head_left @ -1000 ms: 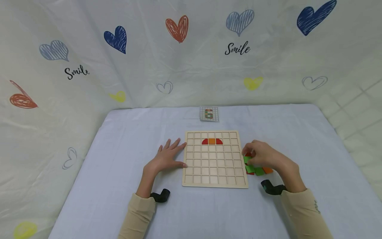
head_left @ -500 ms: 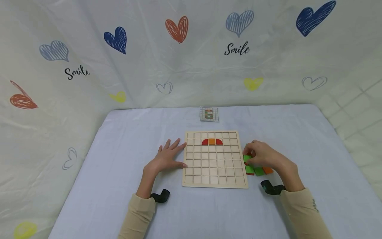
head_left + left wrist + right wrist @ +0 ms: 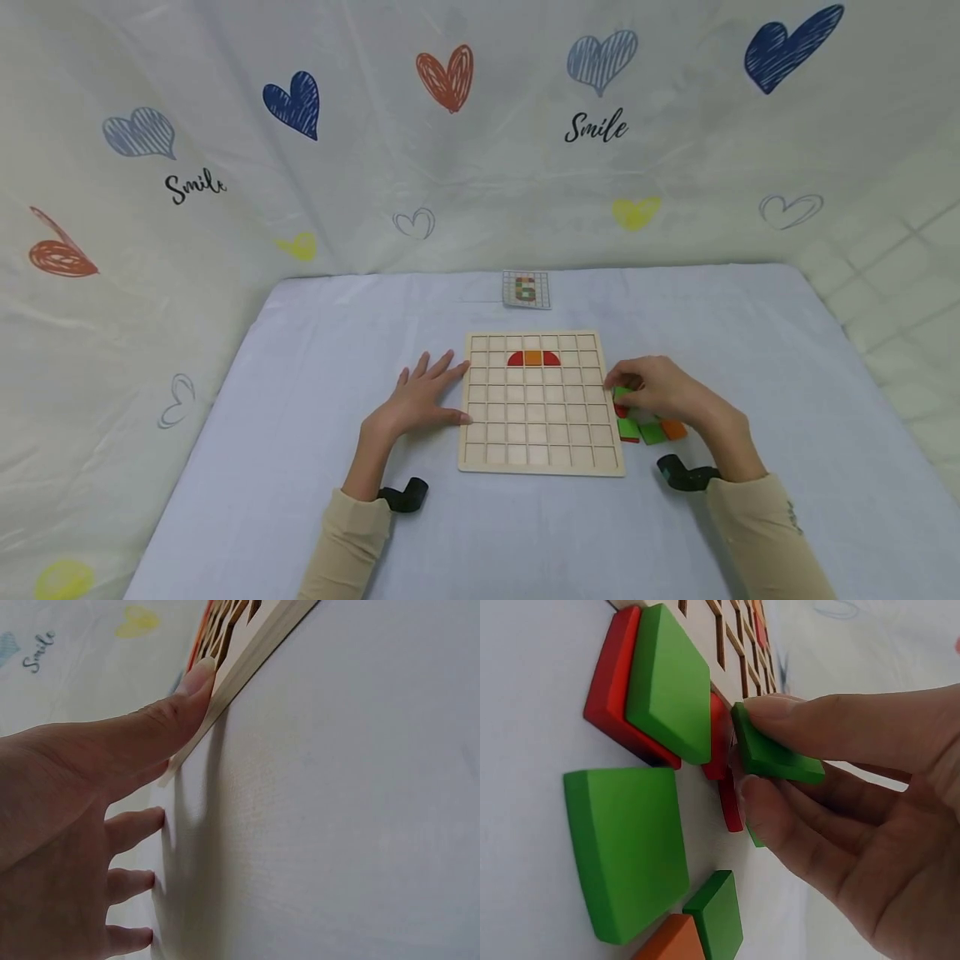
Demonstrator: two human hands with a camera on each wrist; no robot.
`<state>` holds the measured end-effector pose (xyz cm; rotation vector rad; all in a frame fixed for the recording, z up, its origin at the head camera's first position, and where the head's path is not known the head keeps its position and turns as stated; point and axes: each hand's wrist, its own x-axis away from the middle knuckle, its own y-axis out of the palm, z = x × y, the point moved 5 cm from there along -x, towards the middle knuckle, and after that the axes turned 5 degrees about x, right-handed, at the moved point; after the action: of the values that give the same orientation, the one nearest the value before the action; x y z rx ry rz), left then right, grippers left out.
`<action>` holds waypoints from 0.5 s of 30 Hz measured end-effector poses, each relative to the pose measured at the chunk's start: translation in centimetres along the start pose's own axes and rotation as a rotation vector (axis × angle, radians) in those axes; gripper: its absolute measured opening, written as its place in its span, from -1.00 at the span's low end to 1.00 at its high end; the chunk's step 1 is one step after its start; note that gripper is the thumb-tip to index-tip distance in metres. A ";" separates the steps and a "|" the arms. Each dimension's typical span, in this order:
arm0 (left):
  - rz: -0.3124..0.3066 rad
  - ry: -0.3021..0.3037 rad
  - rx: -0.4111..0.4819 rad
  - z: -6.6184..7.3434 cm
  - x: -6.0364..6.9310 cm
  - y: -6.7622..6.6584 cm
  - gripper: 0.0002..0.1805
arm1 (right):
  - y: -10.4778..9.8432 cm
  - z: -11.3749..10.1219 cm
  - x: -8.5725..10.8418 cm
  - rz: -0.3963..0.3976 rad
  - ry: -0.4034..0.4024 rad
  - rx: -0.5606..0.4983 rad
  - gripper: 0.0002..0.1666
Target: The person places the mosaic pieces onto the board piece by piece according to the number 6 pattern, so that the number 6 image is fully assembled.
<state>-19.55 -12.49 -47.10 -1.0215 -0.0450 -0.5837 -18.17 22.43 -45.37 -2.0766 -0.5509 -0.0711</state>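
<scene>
A wooden grid board lies on the table, with a red, an orange and a red piece in a row near its far side. My left hand has its fingers spread, and its thumb and forefinger touch the board's left edge. At the right edge, my right hand pinches a green tile between thumb and fingers, just above a loose pile. In that pile, the right wrist view shows a green tile on a red one. Another green tile lies nearby.
A small card printed with a coloured grid pattern lies beyond the board. An orange tile sits at the pile's right side. Black wrist-camera mounts jut inward from both wrists. A white cloth with hearts hangs behind the table.
My right hand has shifted slightly left, lifting a green tile off the pile and uncovering more red beneath. My left hand has stayed at the board's edge.
</scene>
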 end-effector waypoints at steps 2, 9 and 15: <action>0.001 0.001 -0.001 0.1 0.0 0.0 0.00 | -0.2 0.0 0.1 0.019 -0.010 0.007 -0.83; 0.001 0.004 -0.005 0.0 0.0 0.0 0.00 | -0.6 -0.1 0.1 0.070 -0.015 -0.032 -0.82; 0.002 0.003 0.005 0.1 0.1 0.0 0.00 | -0.2 -0.6 -0.5 0.142 -0.039 -0.069 -0.85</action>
<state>-19.44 -12.42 -46.99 -1.0163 -0.0432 -0.5832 -18.58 21.83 -45.05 -2.1829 -0.4280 0.0332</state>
